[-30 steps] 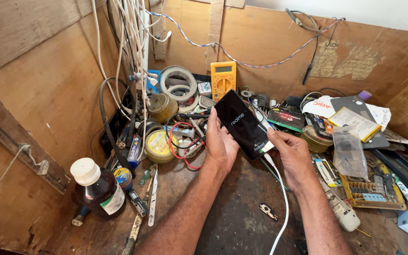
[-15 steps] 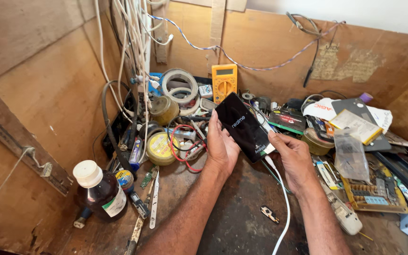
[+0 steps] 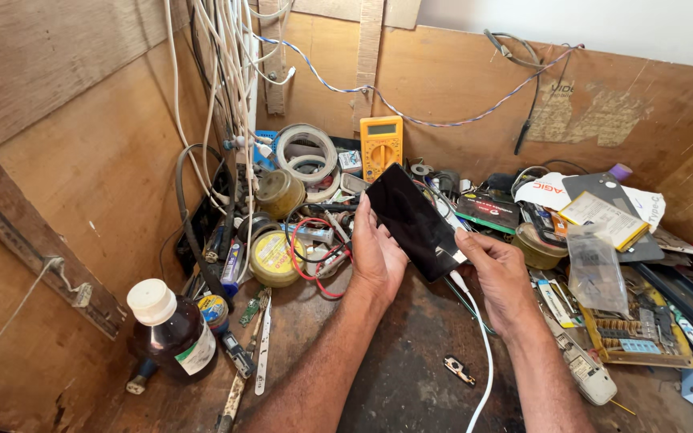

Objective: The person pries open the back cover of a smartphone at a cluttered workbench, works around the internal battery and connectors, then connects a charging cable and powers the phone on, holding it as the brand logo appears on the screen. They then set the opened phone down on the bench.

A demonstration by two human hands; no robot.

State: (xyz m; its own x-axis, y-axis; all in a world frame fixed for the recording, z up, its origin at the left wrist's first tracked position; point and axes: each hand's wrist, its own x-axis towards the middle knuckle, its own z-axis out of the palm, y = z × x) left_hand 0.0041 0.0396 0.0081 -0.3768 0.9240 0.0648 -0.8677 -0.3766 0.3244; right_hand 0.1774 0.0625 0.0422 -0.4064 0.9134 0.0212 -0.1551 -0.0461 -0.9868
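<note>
A black smartphone (image 3: pixel 412 220) with a dark screen is held tilted above the workbench. My left hand (image 3: pixel 376 255) grips its left edge. My right hand (image 3: pixel 497 269) pinches the white cable plug (image 3: pixel 459 258) at the phone's lower end, where it meets the charging port. The white cable (image 3: pixel 484 353) runs down from the plug toward the front edge of the bench.
A yellow multimeter (image 3: pixel 381 145) leans on the back wall beside rolls of tape (image 3: pixel 305 152). A brown bottle with a white cap (image 3: pixel 170 329) stands front left near tweezers (image 3: pixel 263 351). Round tins (image 3: pixel 273 258), red wires, circuit boards (image 3: pixel 626 333) and packets crowd the bench. Cables hang at the left corner.
The phone screen has gone fully dark. Both hands stay in nearly the same place; the view has shifted slightly.
</note>
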